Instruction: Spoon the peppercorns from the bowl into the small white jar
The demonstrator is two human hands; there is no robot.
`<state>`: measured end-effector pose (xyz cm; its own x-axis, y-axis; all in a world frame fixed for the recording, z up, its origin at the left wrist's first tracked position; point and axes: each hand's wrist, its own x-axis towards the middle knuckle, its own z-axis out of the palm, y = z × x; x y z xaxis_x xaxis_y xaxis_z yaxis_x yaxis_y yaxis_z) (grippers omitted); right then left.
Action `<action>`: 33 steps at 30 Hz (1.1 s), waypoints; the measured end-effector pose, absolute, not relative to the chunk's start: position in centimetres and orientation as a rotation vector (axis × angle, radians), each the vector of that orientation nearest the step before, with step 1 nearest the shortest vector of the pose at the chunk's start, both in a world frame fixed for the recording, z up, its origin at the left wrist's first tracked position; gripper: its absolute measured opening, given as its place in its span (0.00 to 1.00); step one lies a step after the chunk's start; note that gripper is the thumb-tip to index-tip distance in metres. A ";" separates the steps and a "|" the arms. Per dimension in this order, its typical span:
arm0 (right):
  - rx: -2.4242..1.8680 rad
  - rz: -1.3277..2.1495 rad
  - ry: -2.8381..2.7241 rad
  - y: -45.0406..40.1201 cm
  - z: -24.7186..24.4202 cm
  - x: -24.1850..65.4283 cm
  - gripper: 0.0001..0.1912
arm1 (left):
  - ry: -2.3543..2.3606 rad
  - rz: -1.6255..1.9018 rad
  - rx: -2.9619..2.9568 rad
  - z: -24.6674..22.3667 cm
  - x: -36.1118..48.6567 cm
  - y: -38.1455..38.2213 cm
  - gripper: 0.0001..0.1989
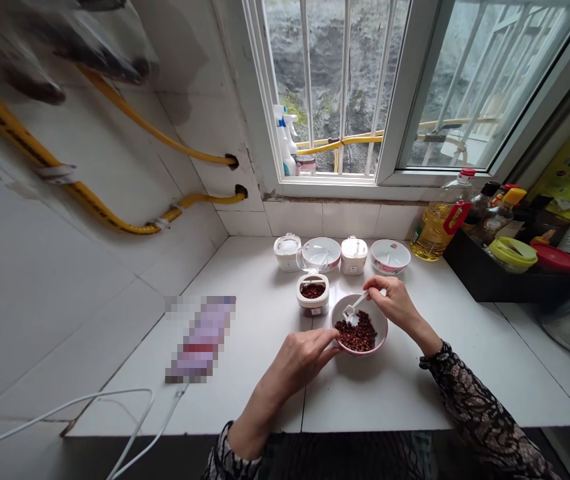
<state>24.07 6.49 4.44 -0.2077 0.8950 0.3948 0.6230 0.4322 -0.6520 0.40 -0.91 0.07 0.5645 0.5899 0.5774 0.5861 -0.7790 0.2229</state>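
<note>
A white bowl (383,337) with a pink rim holds dark red dried pieces (359,335), heaped toward its near side. My left hand (305,355) pinches the bowl's left rim between thumb and fingers. Above the bowl's upper right edge, my right hand (389,299) is closed on the handle of a small white spoon (349,312), whose scoop is inside the bowl near the pieces. Just left of the bowl stands a jar (313,305) with its lid raised and similar dark red pieces inside.
Behind are two white jars (287,253) (354,257) and two bowls (323,253) (391,256). An oil bottle (432,227) and a black condiment box (475,270) stand right. A blurred-out purple object (205,340) with a white cable lies left.
</note>
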 end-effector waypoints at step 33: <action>-1.076 1.022 -1.512 6.2 5.0 22.6 0.11 | 1.031 1.109 2.777 0.1 0.6 -0.8 0.15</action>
<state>22.59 6.24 5.01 -0.1286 0.9630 0.2369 0.1392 0.2541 -0.9571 0.58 -0.83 0.12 0.5414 0.5648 0.6228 0.5799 -0.7872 0.2098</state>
